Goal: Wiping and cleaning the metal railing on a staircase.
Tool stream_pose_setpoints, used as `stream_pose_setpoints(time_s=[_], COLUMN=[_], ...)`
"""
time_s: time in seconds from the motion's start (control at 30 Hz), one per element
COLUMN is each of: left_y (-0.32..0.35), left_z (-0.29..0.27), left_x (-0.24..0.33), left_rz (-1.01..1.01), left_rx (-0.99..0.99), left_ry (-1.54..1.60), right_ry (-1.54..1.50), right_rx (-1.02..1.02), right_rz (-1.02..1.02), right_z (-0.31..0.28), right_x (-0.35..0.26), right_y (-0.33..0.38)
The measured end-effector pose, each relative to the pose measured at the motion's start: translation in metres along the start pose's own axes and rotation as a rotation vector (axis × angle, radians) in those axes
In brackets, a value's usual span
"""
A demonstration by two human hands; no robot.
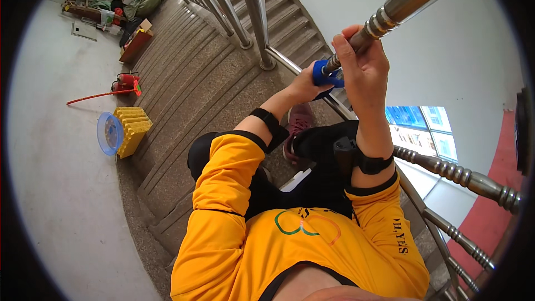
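Observation:
A worn steel baluster [409,3] of the stair railing stands before me on the right. My right hand [365,69] is closed round its narrow, ringed part, with the thumb and fingers on either side. Just to the left, my left hand [305,85] grips a bright blue cloth-like piece [329,75] that lies against the lower part of the baluster. The left fingers are partly hidden behind the blue piece, and its exact kind is hard to tell. Below my hands, a maroon shoe [301,120] rests on the steps. A white flat object [295,180] lies between my legs.
Curved stone stairs [184,72] run along the left. By the wall stand a yellow crate [132,131], a blue basin [110,132], red extinguishers [125,82] and a red-handled pole [100,97]. Piled clutter [142,3] sits farther off. More balusters [468,175] are at right.

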State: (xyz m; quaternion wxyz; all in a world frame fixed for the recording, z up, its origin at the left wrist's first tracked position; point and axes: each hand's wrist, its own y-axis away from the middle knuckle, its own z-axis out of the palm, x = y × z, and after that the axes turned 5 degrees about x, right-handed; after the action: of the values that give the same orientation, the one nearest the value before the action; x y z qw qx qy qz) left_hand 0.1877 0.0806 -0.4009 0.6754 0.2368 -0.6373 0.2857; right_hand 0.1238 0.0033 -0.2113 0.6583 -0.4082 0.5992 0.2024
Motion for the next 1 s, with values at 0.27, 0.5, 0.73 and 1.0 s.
stream_pose_setpoints(time_s=[0.27, 0.5, 0.73, 1.0], left_y=[0.003, 0.005, 0.001, -0.002], left_z=[0.0, 0.005, 0.019, 0.016], left_x=[-0.017, -0.005, 0.141, 0.111], left_rz=[-0.074, -0.022, 0.087, 0.17], left_rx=[0.024, 0.13, 0.039, -0.001], left_ry=[-0.222, -0.167, 0.05, 0.227], right_ry=[-0.034, -0.007, -0.043, -0.049], right_rx=[-0.006, -0.033, -0.019, 0.053], right_rz=[0.024, 0.001, 0.012, -0.01], right_z=[-0.003, -0.002, -0.006, 0.003], right_x=[0.004, 0.005, 0.001, 0.005], right_y=[0.003, 0.002, 0.003, 0.0])
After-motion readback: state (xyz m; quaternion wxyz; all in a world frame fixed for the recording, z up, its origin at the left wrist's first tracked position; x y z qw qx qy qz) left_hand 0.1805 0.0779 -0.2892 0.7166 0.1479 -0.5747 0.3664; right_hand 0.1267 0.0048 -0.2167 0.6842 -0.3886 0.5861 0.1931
